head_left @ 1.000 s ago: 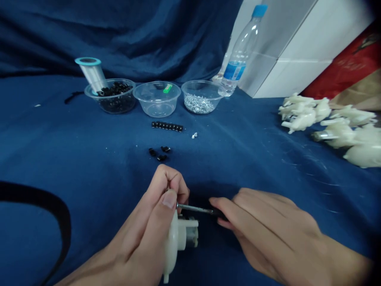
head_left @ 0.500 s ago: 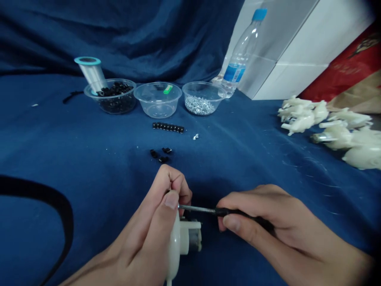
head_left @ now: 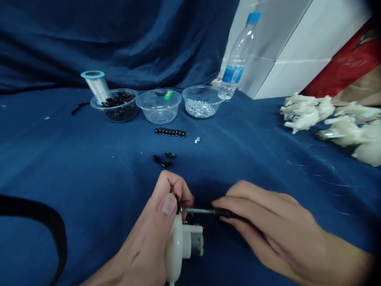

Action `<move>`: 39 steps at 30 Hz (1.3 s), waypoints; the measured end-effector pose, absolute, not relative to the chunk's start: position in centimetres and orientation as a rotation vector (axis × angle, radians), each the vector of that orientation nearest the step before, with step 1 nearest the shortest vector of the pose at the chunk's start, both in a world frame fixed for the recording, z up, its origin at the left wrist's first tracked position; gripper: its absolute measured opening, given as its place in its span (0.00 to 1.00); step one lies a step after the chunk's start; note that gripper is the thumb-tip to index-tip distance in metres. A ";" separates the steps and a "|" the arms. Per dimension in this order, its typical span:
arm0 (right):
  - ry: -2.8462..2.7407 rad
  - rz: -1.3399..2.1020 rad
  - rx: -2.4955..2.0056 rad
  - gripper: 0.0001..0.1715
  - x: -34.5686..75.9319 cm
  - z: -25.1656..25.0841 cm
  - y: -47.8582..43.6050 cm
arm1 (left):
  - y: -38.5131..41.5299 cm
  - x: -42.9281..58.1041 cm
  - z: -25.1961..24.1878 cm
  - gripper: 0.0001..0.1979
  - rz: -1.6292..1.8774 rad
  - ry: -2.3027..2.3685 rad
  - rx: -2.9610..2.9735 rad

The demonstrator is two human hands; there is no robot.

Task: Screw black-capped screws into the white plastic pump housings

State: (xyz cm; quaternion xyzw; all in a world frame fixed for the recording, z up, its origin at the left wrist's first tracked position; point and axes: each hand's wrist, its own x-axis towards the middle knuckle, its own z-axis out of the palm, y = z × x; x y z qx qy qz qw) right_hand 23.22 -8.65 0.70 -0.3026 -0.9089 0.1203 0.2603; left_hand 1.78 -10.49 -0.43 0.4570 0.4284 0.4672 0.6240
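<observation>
My left hand [head_left: 157,226] is closed around a cream plastic housing [head_left: 175,254] with a round metal-sided motor [head_left: 196,243] sticking out to the right. A small black piece [head_left: 178,205] shows at the left thumb tip, on the housing's upper end. In my right hand [head_left: 264,226] is a screwdriver [head_left: 220,212], held level between thumb and fingers. Its metal shaft points left, and the tip meets the black piece by my left thumb. Most of the screwdriver's handle is hidden by the right hand.
Beyond my hands lie several loose black pieces [head_left: 166,163], a row of black pieces [head_left: 170,132] and small screws [head_left: 197,140]. Behind stand bowls of black parts [head_left: 120,113] and screws [head_left: 200,109], an empty bowl [head_left: 159,115], a spool [head_left: 97,87] and a bottle [head_left: 238,55]. Cream housings [head_left: 348,131] lie right.
My right fingers have shifted from a wrapped grip to straighter fingers around the screwdriver handle. The black piece by my left thumb shows more now. The camera view has tilted slightly.
</observation>
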 end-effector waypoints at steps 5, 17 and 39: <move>-2.558 -0.176 -0.656 0.15 23.4 -0.2 -8.6 | -10.5 2.1 -0.2 0.13 1.113 1.012 1.023; -2.089 1.491 -1.244 0.23 21.8 3.0 -8.3 | -10.5 2.0 -0.5 0.17 1.113 0.959 1.010; -1.990 1.538 -1.258 0.22 21.7 2.3 -8.6 | -11.0 1.9 -0.5 0.18 1.058 0.875 1.008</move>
